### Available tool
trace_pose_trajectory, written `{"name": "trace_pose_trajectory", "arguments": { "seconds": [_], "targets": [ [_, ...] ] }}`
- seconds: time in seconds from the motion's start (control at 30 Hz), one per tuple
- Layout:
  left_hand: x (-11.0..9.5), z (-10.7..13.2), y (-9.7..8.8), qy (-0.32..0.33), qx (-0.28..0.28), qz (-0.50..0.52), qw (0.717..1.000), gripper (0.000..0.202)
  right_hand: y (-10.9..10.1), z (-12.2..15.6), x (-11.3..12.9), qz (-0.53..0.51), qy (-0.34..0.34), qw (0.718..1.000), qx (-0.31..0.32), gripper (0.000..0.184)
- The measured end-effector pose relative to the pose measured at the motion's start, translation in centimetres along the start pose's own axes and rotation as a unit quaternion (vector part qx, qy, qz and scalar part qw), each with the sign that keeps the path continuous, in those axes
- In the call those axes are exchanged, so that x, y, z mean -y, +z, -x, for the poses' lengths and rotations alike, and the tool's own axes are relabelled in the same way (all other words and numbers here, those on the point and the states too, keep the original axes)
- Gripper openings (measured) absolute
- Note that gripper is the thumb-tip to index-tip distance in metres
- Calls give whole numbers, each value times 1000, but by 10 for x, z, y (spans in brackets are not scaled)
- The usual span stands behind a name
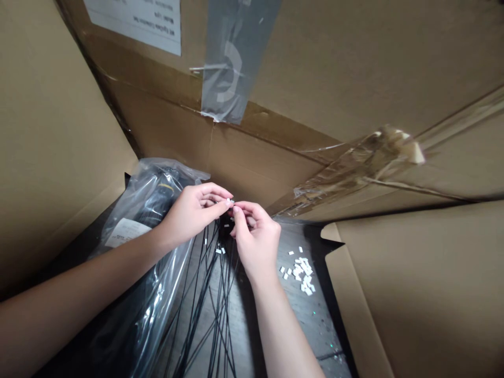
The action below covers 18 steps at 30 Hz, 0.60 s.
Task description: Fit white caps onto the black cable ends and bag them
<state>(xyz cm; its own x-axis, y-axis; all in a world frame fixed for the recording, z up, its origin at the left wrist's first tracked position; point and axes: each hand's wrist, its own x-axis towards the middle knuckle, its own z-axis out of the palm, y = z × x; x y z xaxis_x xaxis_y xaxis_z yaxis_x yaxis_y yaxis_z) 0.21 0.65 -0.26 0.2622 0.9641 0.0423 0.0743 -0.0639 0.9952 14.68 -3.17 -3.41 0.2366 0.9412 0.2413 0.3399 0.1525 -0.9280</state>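
Observation:
My left hand (193, 211) and my right hand (254, 236) meet at their fingertips over a bundle of thin black cables (210, 310). Both hands pinch a small white tag (228, 201) at the end of one cable. The fingers of both hands are closed in a pinch. Several black cables fan out below the hands across a dark floor, some bearing small white tags. A clear plastic bag (151, 262) with black cable coils inside lies under my left forearm.
A small heap of white paper bits (301, 270) lies on the dark floor right of my right hand. Large cardboard boxes (354, 79) with tape and a white label (137, 21) wall the space in on all sides.

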Motion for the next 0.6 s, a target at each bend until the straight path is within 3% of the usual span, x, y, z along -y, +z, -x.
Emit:
{"name": "trace_pose_trajectory", "arguments": {
  "seconds": [0.23,0.6],
  "targets": [
    [2,0,-1,3,4,-4,1000,15,2,0,3,-27,12,1000,3,20],
    [2,0,-2,5,4,-8,1000,15,-1,-1,4,27,-18,999,-4,19]
  ]
}}
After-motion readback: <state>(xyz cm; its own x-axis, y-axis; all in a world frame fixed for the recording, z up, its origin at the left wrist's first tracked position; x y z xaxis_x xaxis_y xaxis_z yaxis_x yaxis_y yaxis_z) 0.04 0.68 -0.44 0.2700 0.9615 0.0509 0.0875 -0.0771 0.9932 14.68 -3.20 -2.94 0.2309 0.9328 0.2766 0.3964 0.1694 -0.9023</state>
